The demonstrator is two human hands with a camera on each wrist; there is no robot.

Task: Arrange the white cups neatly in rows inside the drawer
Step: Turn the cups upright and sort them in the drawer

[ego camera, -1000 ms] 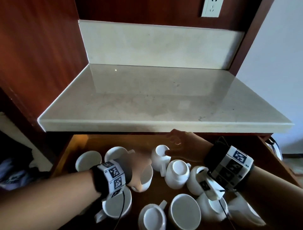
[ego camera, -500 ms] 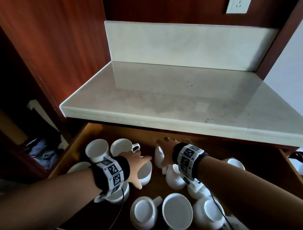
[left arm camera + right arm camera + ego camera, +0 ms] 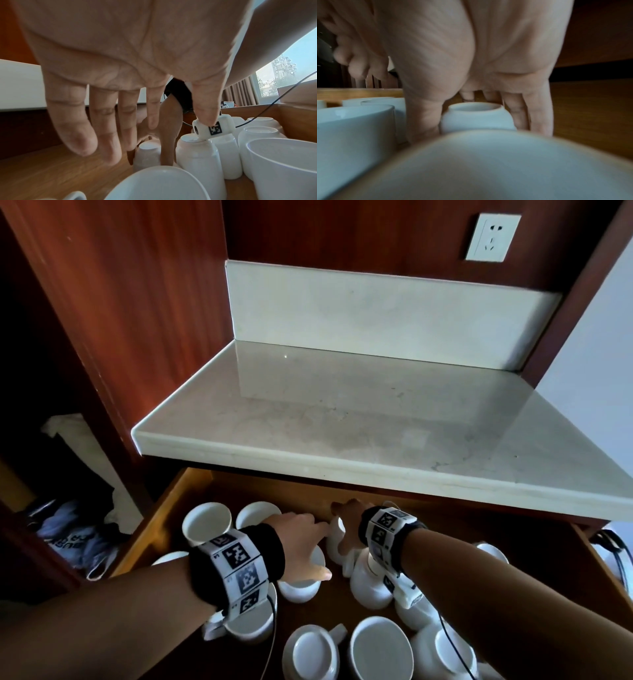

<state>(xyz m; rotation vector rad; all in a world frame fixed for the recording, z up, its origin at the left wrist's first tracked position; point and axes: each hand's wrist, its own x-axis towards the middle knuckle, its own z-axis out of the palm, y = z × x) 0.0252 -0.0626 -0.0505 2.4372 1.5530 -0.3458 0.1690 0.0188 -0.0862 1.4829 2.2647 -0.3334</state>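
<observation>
Several white cups stand in the open wooden drawer, some upright and some upside down. My right hand grips a small upside-down cup near the drawer's back. In the right wrist view the thumb presses the left side of this cup and the fingers wrap its far side. My left hand hovers palm down, fingers straight and spread, over an upright cup. The left wrist view shows the hand holding nothing above that cup.
A marble counter overhangs the back of the drawer. Two upright cups stand at the back left. Upside-down cups crowd under my right wrist and more cups fill the front. Bare drawer floor lies at the back right.
My right hand has come down over the small upside-down cup and closed round it. My left hand has reached slightly forward over the upright cup. The head view has tilted up.
</observation>
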